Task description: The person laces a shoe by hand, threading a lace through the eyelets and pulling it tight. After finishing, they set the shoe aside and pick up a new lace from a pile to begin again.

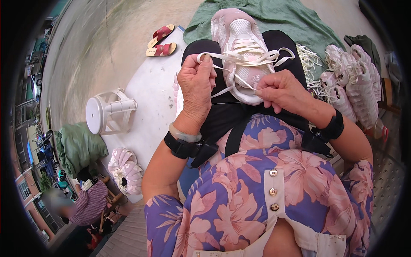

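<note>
The pink sneaker (240,43) rests on the person's black-clad lap, long axis running away from the body, toe outward, while the raised left hand (196,83) and lower right hand (280,91) each pinch the white lace (239,55) tight.

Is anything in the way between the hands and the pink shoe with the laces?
Nothing visible. The left hand pinches the cream lace, and the right hand grips lace right at the pink shoe, which rests on the lap.

floral blouse (252,188) in purple and pink, white button placket (273,192); black wrist straps (182,147); pale bangle (184,135) on left wrist.
</note>
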A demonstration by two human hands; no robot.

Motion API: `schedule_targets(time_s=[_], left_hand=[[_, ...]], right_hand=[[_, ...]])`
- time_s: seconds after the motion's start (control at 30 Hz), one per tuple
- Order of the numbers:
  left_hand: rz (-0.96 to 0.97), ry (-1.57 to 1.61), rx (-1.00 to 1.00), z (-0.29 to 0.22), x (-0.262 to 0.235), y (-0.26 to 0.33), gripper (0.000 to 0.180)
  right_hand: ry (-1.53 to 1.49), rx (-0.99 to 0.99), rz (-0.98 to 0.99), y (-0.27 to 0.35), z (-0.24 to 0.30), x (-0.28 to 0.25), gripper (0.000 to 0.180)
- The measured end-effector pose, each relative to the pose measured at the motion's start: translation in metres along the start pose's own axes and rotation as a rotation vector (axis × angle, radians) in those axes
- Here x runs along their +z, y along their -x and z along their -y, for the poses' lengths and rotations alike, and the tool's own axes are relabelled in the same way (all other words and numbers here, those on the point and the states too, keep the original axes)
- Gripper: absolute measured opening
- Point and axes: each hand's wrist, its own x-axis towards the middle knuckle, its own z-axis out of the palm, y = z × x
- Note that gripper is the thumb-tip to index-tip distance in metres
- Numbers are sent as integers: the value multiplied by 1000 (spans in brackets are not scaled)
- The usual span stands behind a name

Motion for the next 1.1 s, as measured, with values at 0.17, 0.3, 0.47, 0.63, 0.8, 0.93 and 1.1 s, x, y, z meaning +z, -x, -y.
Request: schedule_targets(time_s=[0.17, 0.3, 0.47, 0.63, 0.8, 0.93, 1.1], left_hand=[[6, -109, -118, 0, -5, 9, 8], [154, -181, -205, 1, 6, 10, 10], [156, -696, 558, -1, 28, 23, 14], [452, -902, 581, 16, 50, 23, 14], [433, -946, 428, 30, 58, 16, 16], [393, -916, 397, 35, 68, 12, 12], [327, -903, 303, 32, 70, 10, 14]], right_hand=[[86, 90, -70, 47, -14, -40, 13], [86, 38, -166, 51, -33, -53, 11], [311, -186, -220, 29, -46, -57, 23], [80, -199, -339, 7, -38, -42, 30], [-128, -87, -332, -9, -28, -35, 28], [-204, -126, -299, -17, -42, -38, 23], [-234, -123, -292, -19, -42, -36, 20]])
